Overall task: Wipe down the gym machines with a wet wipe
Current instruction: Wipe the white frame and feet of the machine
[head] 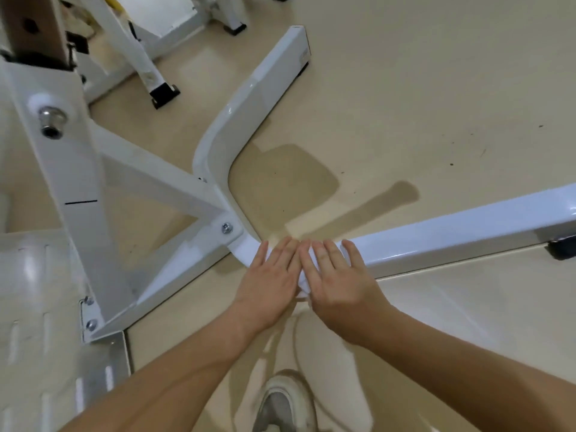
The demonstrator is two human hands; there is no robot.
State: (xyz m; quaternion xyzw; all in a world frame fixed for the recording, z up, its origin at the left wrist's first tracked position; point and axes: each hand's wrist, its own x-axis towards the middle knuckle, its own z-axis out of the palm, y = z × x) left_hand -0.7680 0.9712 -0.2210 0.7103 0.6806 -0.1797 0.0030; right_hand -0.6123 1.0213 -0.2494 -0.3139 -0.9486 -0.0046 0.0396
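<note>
Two hands [271, 275] [338, 277] flatten wipe [303, 284] along rightward-running bar [452, 232].

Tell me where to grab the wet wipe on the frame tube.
Probably pinch the wet wipe by its near corner, sticking out between left hand and right hand, coming from the person's side; the rest lies pressed flat on the frame tube.

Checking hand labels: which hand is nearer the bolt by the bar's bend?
Left. The left hand lies flat on the bend, just below-right of the bolt; the right hand lies beside it, farther along the bar.
</note>
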